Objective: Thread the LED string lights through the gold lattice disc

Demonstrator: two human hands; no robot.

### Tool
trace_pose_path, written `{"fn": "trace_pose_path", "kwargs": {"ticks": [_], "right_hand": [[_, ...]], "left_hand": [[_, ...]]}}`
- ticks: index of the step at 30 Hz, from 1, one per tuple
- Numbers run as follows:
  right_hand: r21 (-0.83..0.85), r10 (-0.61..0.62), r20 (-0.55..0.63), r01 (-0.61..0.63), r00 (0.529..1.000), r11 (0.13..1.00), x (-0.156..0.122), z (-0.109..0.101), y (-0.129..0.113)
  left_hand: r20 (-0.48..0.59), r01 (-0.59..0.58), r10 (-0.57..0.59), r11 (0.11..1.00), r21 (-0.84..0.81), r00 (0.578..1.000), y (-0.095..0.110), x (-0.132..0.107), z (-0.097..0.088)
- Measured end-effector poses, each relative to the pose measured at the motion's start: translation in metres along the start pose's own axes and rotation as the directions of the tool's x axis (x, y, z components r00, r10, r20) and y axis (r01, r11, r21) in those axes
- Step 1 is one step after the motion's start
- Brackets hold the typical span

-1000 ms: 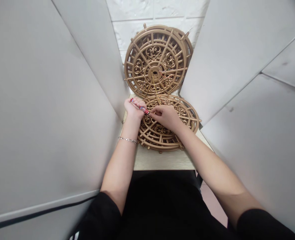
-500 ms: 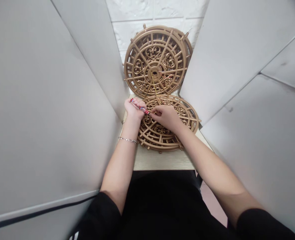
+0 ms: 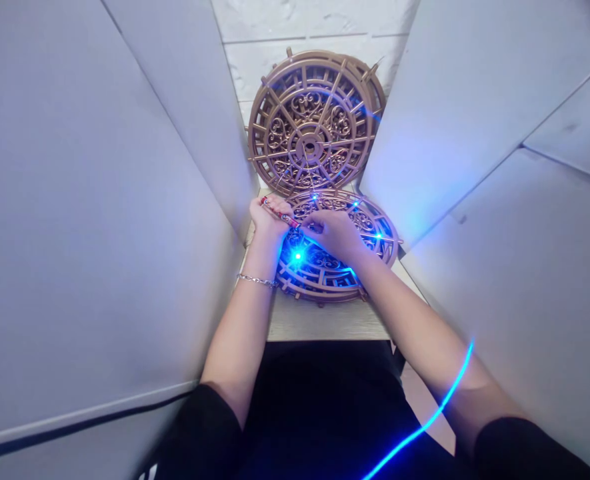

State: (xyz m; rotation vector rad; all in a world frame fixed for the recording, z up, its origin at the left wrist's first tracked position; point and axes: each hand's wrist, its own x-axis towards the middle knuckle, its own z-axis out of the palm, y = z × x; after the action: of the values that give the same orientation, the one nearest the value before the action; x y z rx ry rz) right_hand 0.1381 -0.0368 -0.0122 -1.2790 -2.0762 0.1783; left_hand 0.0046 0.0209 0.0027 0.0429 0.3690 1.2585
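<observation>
My left hand (image 3: 271, 215) is closed round a slim row of red printed batteries (image 3: 285, 219), tilted down to the right. My right hand (image 3: 332, 233) has its thumb and fingers pinched at the lower end of the batteries; whatever is between the fingertips is too small to make out. Both hands are over a lying stack of round, gold-coloured openwork frames (image 3: 319, 293). Several blue lights (image 3: 298, 256) shine on this stack, the brightest just below my hands.
More round gold frames (image 3: 275, 110) lean upright against the white brick-patterned wall (image 3: 265, 20). Grey-white panels (image 3: 175, 167) close in on both sides. Beneath the lying stack is a pale wooden surface (image 3: 325, 327). A curved blue light streak crosses the lower right.
Blue lights have come on across the lying frame, tinting the panels and frames blue. A blue streak has appeared at lower right. My hands are nearly unmoved.
</observation>
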Motion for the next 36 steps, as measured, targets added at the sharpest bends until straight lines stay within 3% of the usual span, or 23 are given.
{"fn": "trace_pose_path", "kwargs": {"ticks": [15,36], "right_hand": [[-0.022,-0.025,-0.015,0.024,1.0,0.999,-0.0006,-0.0027,-0.0067],[-0.012,-0.021,-0.027,0.02,0.999,1.0,-0.0003,-0.0007,-0.0013]], "left_hand": [[0.033,-0.015,0.016,0.999,-0.045,0.999,-0.001,-0.0028,0.0005],[0.0,0.016,-0.016,0.999,-0.028,1.0,-0.0003,-0.0016,0.0012]]}}
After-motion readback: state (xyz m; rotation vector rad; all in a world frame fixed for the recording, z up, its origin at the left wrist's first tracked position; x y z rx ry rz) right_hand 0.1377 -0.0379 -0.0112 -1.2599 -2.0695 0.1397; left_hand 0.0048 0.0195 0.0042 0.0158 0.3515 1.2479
